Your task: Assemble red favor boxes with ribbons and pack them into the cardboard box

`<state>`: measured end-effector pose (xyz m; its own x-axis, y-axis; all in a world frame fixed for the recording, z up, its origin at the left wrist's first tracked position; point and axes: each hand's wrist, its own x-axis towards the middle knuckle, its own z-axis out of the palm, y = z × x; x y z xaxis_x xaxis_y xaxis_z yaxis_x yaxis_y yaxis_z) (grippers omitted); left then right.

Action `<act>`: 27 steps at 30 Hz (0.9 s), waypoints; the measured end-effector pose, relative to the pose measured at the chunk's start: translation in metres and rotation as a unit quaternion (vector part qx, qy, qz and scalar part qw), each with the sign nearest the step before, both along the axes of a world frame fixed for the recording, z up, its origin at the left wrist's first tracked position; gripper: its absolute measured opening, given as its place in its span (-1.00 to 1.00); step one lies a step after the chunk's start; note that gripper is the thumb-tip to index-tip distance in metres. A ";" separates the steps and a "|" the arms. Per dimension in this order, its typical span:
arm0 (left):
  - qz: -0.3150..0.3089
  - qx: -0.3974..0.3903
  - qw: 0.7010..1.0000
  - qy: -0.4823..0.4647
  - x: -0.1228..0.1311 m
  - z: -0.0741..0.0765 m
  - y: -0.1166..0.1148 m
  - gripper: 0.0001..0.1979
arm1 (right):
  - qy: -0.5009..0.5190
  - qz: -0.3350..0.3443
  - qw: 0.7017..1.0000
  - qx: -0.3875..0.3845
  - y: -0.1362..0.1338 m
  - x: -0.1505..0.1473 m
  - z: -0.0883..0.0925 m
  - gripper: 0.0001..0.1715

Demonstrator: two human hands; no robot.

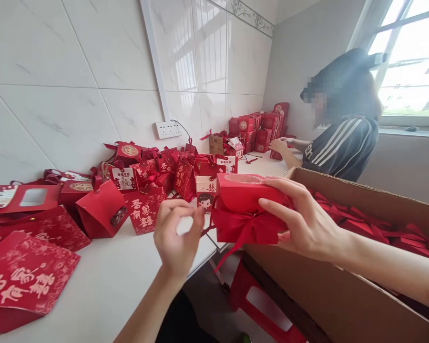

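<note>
My right hand [303, 219] grips a red gift box [248, 193] from its right side, fingers over the top and thumb side underneath. The box hangs in the air beyond the table edge, partly in front of the cardboard carton. A red ribbon bow [252, 228] is tied across its front, with one tail dangling down. On the box's left side, a dark red twisted cord [208, 229] runs to my left hand [178, 233]. The thumb and fingers of that hand are curled together in a pinch on the cord, its end hidden behind them.
An open cardboard carton [343, 290] full of red ribboned boxes stands at right. Many red gift boxes [148, 209] crowd the white table [117, 286] along the wall. A red stool [257, 305] sits below. Across the table, a co-worker [343, 124] handles a red box near stacked boxes [246, 124].
</note>
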<state>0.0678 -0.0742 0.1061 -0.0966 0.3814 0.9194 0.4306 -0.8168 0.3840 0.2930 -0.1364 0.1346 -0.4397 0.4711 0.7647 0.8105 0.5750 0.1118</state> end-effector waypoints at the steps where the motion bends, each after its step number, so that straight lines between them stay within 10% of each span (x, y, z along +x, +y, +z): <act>1: -0.001 -0.076 0.997 -0.010 0.002 -0.003 0.007 -0.83 | 0.006 -0.004 1.000 0.001 -0.006 0.005 0.001 -0.46; 6: -0.113 -0.288 0.946 0.099 0.023 -0.030 0.022 -0.78 | 0.230 0.000 0.961 -0.153 -0.033 0.026 0.009 -0.14; 12: -0.205 -0.229 0.933 0.190 0.060 -0.058 0.004 -0.78 | 0.639 0.104 0.582 -0.493 -0.050 0.039 0.004 -0.50; 15: -0.216 -0.185 0.931 0.228 0.078 -0.060 -0.002 -0.67 | 0.707 0.135 0.476 -0.506 -0.056 0.038 -0.006 -0.55; 19: -0.223 -0.141 0.915 0.306 0.100 -0.060 -0.006 -0.62 | 0.726 0.130 0.465 -0.489 -0.060 0.042 -0.009 -0.53; 23: -0.246 -0.149 0.893 0.345 0.113 -0.073 -0.007 -0.64 | 0.738 0.076 0.539 -0.398 -0.057 0.067 0.000 -0.60; 27: -0.245 -0.137 0.938 0.206 0.119 -0.063 -0.012 -0.57 | 0.727 0.074 0.591 -0.341 -0.055 0.090 0.000 -0.54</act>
<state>0.1871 -0.0862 0.0431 0.4930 0.5148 0.7014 0.1872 -0.8500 0.4924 0.3829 -0.1909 0.1349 0.3744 0.9264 0.0394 -0.3001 0.1612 -0.9402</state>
